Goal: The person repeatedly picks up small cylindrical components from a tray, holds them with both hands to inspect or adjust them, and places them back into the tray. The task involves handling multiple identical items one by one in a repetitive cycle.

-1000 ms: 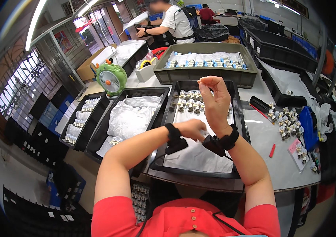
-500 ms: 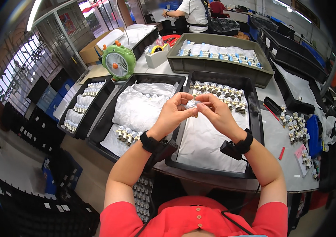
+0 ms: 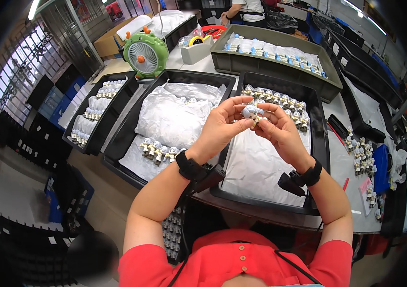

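Observation:
Between my two hands is a small figurine (image 3: 252, 113) with pale blue hair and a light body, its face turned toward me. My left hand (image 3: 221, 128) pinches it from the left, thumb at its lower part. The fingers of my right hand (image 3: 280, 131) close on it from the right. Both hands hover over a black tray (image 3: 265, 204) lined with a white sheet. Rows of similar figurines (image 3: 280, 101) stand at that tray's far end. To its left, another black tray (image 3: 123, 173) holds white wrapping and more figurines (image 3: 158, 150).
A green fan (image 3: 145, 56) and a tape dispenser (image 3: 197, 50) stand at the back. Behind the trays is an olive bin (image 3: 270, 66) of figurines. Loose figurines (image 3: 363, 155) lie at right beside a blue box (image 3: 382, 167). A person (image 3: 251, 6) is in the background.
The figurine has been turned in my hands, so its face and hair now show. My hands sit slightly higher and further right in the picture, and the whole view has shifted.

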`<state>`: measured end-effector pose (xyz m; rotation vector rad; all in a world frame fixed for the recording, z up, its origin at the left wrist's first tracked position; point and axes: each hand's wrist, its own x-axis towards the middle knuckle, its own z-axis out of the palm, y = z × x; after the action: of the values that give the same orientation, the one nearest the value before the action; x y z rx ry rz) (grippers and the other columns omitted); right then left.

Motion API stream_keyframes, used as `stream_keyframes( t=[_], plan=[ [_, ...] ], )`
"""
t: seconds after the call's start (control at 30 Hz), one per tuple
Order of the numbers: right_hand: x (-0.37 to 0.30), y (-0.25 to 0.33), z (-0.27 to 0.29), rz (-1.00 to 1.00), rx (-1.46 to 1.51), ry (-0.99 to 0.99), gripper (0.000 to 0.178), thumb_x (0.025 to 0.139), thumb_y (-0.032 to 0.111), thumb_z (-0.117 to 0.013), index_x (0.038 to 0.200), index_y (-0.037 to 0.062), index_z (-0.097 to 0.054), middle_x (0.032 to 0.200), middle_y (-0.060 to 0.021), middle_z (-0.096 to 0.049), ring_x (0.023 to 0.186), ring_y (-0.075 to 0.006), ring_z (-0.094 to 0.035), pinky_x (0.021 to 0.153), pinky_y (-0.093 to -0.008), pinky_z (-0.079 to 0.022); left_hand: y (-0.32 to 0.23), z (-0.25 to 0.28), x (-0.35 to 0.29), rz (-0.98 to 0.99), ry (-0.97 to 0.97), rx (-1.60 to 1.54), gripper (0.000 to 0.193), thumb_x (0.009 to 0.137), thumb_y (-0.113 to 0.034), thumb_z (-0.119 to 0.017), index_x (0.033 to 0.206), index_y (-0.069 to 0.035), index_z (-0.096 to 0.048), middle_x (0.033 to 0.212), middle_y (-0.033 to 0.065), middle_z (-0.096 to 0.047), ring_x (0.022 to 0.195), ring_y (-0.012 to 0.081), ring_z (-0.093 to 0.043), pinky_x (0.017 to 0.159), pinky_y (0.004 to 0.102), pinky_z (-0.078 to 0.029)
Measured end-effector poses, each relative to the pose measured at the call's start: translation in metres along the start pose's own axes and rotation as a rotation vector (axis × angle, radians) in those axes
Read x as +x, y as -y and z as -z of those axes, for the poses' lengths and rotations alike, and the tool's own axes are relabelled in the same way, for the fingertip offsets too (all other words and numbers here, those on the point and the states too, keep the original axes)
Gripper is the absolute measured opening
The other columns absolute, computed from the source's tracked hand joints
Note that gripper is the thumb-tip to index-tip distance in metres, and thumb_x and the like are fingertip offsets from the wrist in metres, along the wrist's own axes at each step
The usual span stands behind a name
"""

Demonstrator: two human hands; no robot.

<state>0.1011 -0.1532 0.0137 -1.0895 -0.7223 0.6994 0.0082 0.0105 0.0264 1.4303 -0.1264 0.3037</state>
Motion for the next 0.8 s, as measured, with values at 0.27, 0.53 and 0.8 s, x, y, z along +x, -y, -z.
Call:
stream_keyframes(
  t=[0.27, 0.53, 0.8],
  plan=[
    [0.000, -0.006, 0.003, -0.101, 0.082, -0.001, 0.041, 0.090, 0.016, -0.059, 0.125, 0.0030, -0.042, 0.110, -0.0087, -0.060, 0.098, -0.0159, -0.059, 0.088, -0.0289, -0.046, 0.007, 0.006, 0.001, 0.053, -0.060, -0.048, 0.037, 0.091, -0.016, -0.057, 0.126, -0.005, -0.050, 0.099, 0.0001, -0.063, 0.086, 0.0034, -0.055, 0.073, 0.0185, -0.044],
    [-0.001, -0.003, 0.001, -0.129, 0.103, -0.052, 0.044, 0.090, 0.018, -0.060, 0.125, -0.0002, -0.040, 0.109, -0.0112, -0.060, 0.097, -0.0181, -0.060, 0.088, -0.0307, -0.048, 0.009, 0.007, 0.002, 0.101, 0.005, -0.126, 0.042, 0.090, -0.015, -0.058, 0.130, -0.006, -0.047, 0.104, 0.0005, -0.061, 0.091, 0.0040, -0.055, 0.076, 0.0188, -0.044],
    [-0.001, -0.002, 0.002, -0.099, 0.132, -0.047, 0.042, 0.091, 0.017, -0.058, 0.124, -0.0008, -0.039, 0.110, -0.0118, -0.059, 0.098, -0.0185, -0.060, 0.088, -0.0313, -0.049, 0.008, 0.004, 0.003, 0.056, 0.062, -0.132, 0.056, 0.086, -0.006, -0.062, 0.136, -0.005, -0.038, 0.115, 0.0072, -0.055, 0.102, 0.0115, -0.054, 0.088, 0.0249, -0.045]
  ],
)
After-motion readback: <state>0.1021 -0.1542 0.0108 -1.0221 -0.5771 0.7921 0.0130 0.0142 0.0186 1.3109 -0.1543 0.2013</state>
